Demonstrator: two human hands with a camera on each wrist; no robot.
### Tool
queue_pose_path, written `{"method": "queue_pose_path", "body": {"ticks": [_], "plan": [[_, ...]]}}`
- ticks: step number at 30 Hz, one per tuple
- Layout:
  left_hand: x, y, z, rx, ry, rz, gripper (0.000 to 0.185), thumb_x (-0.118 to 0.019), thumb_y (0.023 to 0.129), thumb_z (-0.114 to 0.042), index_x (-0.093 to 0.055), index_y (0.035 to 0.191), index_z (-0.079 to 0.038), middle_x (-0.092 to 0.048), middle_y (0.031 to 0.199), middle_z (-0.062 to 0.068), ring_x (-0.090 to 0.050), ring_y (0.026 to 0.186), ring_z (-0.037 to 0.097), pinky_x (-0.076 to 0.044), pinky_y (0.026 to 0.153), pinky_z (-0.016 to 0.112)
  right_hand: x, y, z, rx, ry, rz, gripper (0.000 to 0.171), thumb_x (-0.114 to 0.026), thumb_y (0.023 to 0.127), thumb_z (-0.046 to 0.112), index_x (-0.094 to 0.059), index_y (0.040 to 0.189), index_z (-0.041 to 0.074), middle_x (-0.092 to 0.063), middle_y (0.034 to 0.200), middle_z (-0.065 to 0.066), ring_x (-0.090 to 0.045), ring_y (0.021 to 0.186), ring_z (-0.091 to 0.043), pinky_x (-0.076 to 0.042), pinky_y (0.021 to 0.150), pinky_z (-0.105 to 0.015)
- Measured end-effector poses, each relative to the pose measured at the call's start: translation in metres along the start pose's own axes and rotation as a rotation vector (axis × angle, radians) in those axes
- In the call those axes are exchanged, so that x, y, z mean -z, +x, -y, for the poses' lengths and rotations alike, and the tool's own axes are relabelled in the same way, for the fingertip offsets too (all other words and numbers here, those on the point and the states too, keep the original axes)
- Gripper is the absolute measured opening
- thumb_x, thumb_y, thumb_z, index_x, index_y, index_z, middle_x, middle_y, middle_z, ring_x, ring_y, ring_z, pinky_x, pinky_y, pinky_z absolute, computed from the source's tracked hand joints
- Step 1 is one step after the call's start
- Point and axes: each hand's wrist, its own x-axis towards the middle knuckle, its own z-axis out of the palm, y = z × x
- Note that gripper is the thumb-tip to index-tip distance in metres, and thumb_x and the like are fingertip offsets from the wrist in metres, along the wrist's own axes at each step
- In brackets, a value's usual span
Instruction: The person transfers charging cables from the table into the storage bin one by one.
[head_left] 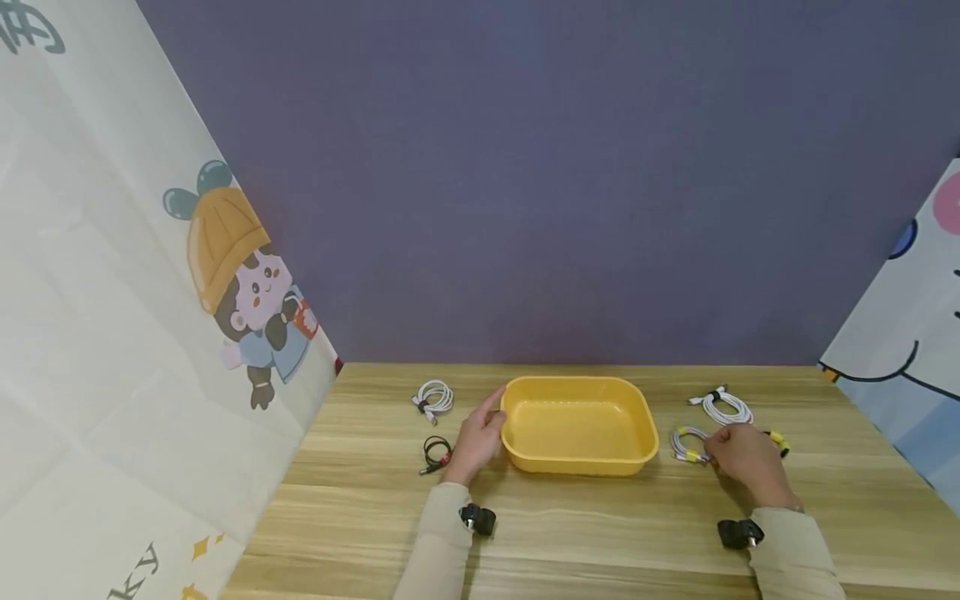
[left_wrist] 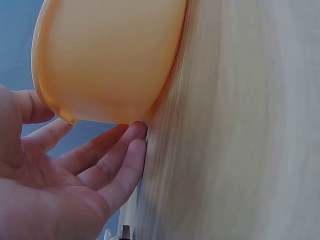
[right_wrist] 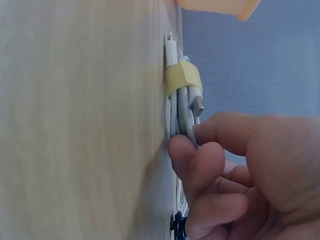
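Note:
A yellow plastic basin (head_left: 577, 466) stands on the wooden table. My left hand (head_left: 478, 440) is at its left end, and in the left wrist view the extended fingertips (left_wrist: 134, 131) touch the basin's outer wall while the thumb is by the rim. To the right of the basin lies a coiled grey-white charging cable (head_left: 691, 456) with yellow straps. My right hand (head_left: 745, 455) pinches the coil's right side between thumb and fingers. The right wrist view shows the cable's plugs (right_wrist: 198, 107) beside a yellow strap, close over the table.
A white coiled cable (head_left: 726, 408) lies behind my right hand, and a black-and-yellow bundle (head_left: 778, 442) is partly hidden by that hand. Left of the basin are another white coil (head_left: 435, 397) and a black cable with a red tie (head_left: 437, 454). A dark partition (head_left: 562, 208) rises behind the table.

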Motion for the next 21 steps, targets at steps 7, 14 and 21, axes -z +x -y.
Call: {"method": "queue_pose_path", "body": {"ticks": [7, 14, 21], "plan": [[0.0004, -0.0006, 0.0012, -0.011, -0.005, 0.011, 0.049, -0.050, 0.108, -0.022, -0.045, 0.154, -0.036, -0.071, 0.124, 0.017, -0.049, 0.049, 0.008, -0.042, 0.048, 0.023, 0.0025, -0.0009, 0.0004, 0.035, 0.004, -0.018, 0.023, -0.056, 0.094, 0.019, -0.072, 0.082, 0.006, -0.062, 0.062, 0.002, -0.055, 0.061, -0.017, -0.041, 0.057, -0.033], [0.0007, -0.0016, 0.0001, -0.019, -0.006, 0.009, 0.049, -0.050, 0.108, -0.022, -0.045, 0.154, -0.037, -0.071, 0.126, 0.018, -0.051, 0.052, 0.009, -0.043, 0.050, 0.024, 0.0045, 0.0002, 0.0016, 0.028, 0.018, -0.024, 0.025, -0.055, 0.095, 0.020, -0.072, 0.084, 0.006, -0.062, 0.063, 0.001, -0.055, 0.060, -0.018, -0.040, 0.054, -0.033], [0.0010, -0.0020, -0.0004, -0.016, -0.004, 0.014, 0.049, -0.049, 0.108, -0.021, -0.044, 0.154, -0.038, -0.071, 0.125, 0.018, -0.049, 0.050, 0.008, -0.041, 0.048, 0.023, 0.0078, -0.0003, 0.0028, 0.061, 0.026, -0.075, 0.026, -0.053, 0.097, 0.019, -0.070, 0.085, 0.004, -0.063, 0.067, -0.001, -0.054, 0.061, -0.019, -0.040, 0.055, -0.033]]}}
